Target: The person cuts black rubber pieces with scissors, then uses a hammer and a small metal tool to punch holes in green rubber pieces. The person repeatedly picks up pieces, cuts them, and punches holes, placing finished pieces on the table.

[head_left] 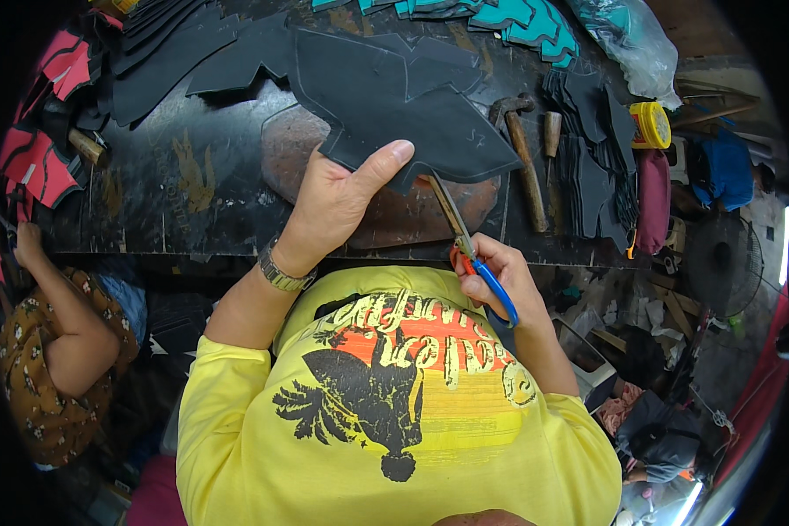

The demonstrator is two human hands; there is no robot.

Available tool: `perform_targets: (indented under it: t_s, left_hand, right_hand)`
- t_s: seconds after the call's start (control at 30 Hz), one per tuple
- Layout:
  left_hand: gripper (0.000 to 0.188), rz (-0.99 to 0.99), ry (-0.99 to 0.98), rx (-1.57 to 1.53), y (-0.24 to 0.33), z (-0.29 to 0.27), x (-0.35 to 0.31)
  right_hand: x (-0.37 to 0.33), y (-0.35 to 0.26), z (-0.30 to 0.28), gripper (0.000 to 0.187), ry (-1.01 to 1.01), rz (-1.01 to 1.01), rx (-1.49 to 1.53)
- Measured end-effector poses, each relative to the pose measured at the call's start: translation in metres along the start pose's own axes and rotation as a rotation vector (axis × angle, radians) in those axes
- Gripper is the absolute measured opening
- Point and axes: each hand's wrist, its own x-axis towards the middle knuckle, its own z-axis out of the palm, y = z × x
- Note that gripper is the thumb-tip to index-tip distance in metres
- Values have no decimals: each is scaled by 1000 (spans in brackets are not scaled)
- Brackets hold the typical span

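My left hand [342,197] pinches the near edge of a black cut-out sheet [403,114], thumb on top and fingers hidden beneath. Pale outlines are drawn on the sheet, which looks like leather or foam. In my right hand [504,276] is a pair of scissors [453,215] with blue and red handles. Their blades point up to the sheet's near edge, just right of my left thumb; whether they bite into the material is hard to see. Under the sheet lies a rounded brown slab [294,149], partly covered.
Right of the slab lie a hammer [526,167], a wooden-handled awl [551,136] and stacked black pieces [592,167]. Teal pieces [535,31] and a plastic bag [631,44] sit at the back. Black sheets [167,66] and red pieces [39,167] spread leftward. A co-worker [70,351] sits at left.
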Motion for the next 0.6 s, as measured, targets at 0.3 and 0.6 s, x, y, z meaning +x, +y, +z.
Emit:
perform_targets:
  t_s: [0.3,0.6]
  left_hand:
    - [19,-23,-4,-43,0,-1,0]
    - [21,13,24,-7,-1,0,1]
  right_hand:
    - [1,3,-1,64,-15,-3,65]
    - [1,8,-4,42,-27,-6,20]
